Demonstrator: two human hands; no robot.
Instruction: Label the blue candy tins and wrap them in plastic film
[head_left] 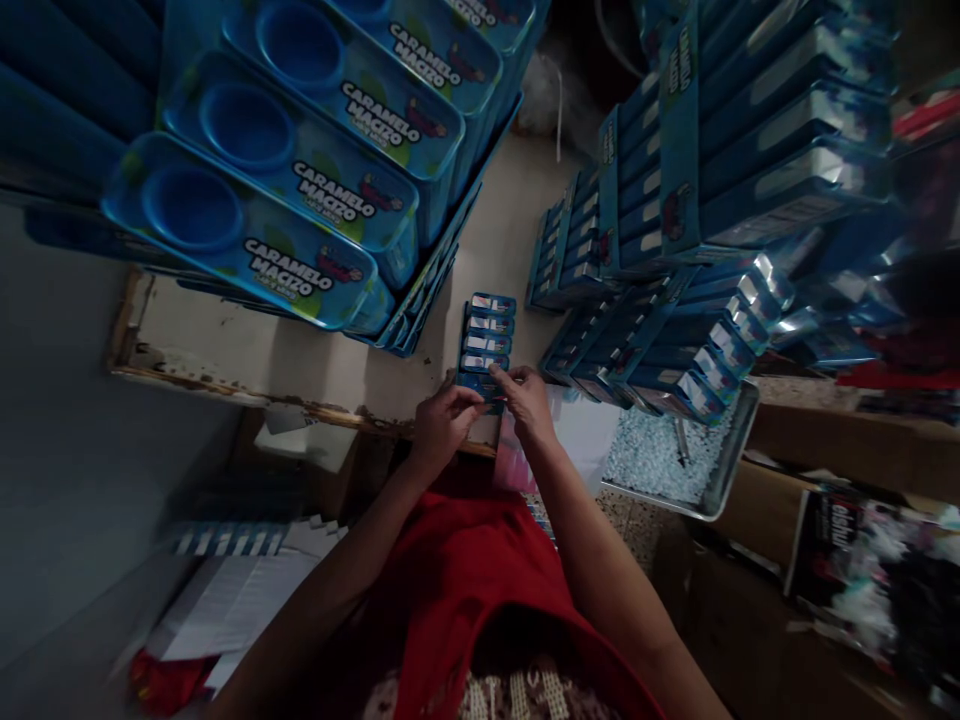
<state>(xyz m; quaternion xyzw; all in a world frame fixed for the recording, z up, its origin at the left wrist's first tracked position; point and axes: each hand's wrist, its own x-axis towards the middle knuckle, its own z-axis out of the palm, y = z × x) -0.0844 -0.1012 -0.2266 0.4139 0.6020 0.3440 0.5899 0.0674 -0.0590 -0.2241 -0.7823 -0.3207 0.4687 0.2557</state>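
Head view: I am watching two hands working at a small blue pack point(486, 335) by the near edge of the bench point(480, 215).
The left hand point(442, 422) and right hand point(529, 402) are bending their fingers in at the pack's near end; I cannot tell whether they are grasping it. The pack is lying between blue boxes marked CARAMELO MACIZO point(304, 172), standing left, and blue stacks point(679, 205) rising right. Near right, a metal tray point(729, 460) is holding pale pieces point(649, 458).
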